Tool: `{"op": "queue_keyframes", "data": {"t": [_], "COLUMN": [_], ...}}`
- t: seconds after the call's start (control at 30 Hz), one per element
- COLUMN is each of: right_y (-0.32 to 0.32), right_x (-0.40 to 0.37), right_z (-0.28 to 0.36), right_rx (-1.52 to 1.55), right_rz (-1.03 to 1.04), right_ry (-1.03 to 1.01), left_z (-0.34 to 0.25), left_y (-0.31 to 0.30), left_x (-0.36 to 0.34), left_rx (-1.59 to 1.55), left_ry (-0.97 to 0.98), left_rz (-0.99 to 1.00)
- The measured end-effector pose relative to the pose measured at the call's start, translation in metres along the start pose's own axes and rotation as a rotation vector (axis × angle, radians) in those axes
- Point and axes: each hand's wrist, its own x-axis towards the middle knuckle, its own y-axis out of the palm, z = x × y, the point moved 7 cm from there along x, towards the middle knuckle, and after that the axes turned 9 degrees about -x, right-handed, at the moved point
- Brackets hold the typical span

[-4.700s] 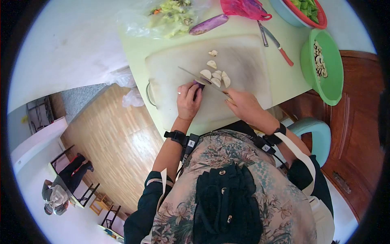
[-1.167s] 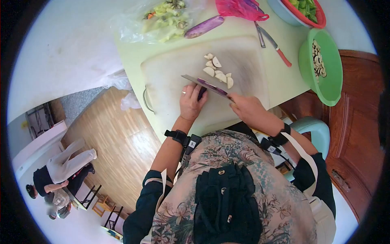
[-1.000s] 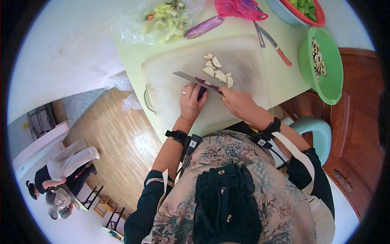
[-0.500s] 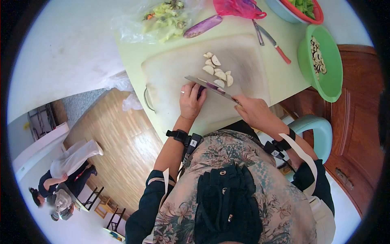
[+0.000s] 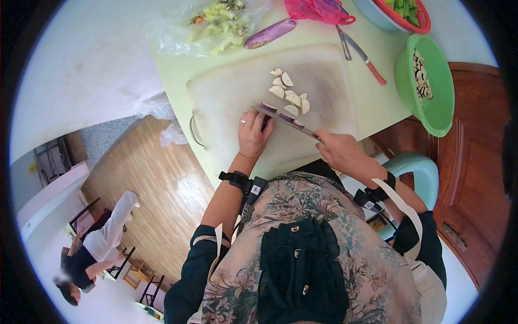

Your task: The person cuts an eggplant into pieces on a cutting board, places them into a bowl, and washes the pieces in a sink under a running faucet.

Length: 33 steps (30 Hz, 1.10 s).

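Observation:
My left hand (image 5: 253,134) is closed over a dark purple eggplant piece (image 5: 266,123) on the white cutting board (image 5: 226,92), its fingertips close beside the blade. My right hand (image 5: 342,151) is wrapped round the handle of a kitchen knife (image 5: 309,131), whose blade lies slantwise just beyond the left fingers. Purple-skinned bits of eggplant sit along the blade's far side. Farther up the board lie several pale half-round eggplant slices (image 5: 292,99). The knife handle is mostly hidden in my right hand.
Behind the board are a whole eggplant (image 5: 270,34), a plastic bag of vegetable scraps (image 5: 216,27) and a pink bag (image 5: 313,12). A red-handled knife (image 5: 369,66) lies near a green basin (image 5: 440,108) with cut slices inside. A person (image 5: 91,254) is at lower left.
The knife has drawn back slightly towards the right, its tip now nearer my left fingers. My left hand has barely moved. In the background, people have shifted position.

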Motion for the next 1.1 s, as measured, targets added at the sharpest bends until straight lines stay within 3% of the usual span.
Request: {"op": "queue_keyframes", "data": {"t": [0.17,0.23,0.43,0.77,1.1], "right_y": [0.012,0.014,0.028,0.022,0.006], "right_x": [0.025,0.036,0.059,0.043,-0.002], "right_z": [0.005,0.011,0.016,0.003,0.007], "right_rx": [0.033,0.065,-0.025,0.111,0.026], "right_rz": [0.042,-0.101,-0.094,-0.193,-0.066], "right_ry": [0.033,-0.078,-0.019,0.035,0.009], "left_z": [0.000,-0.002,-0.003,-0.005,-0.002], "left_y": [0.000,-0.002,-0.001,-0.005,-0.006], "left_x": [0.002,0.002,0.002,0.004,0.002], "left_rx": [-0.006,0.000,0.004,-0.028,-0.031], "left_ry": [-0.009,0.014,0.020,0.060,0.008], "left_rz": [0.001,-0.011,-0.015,-0.042,-0.037]}}
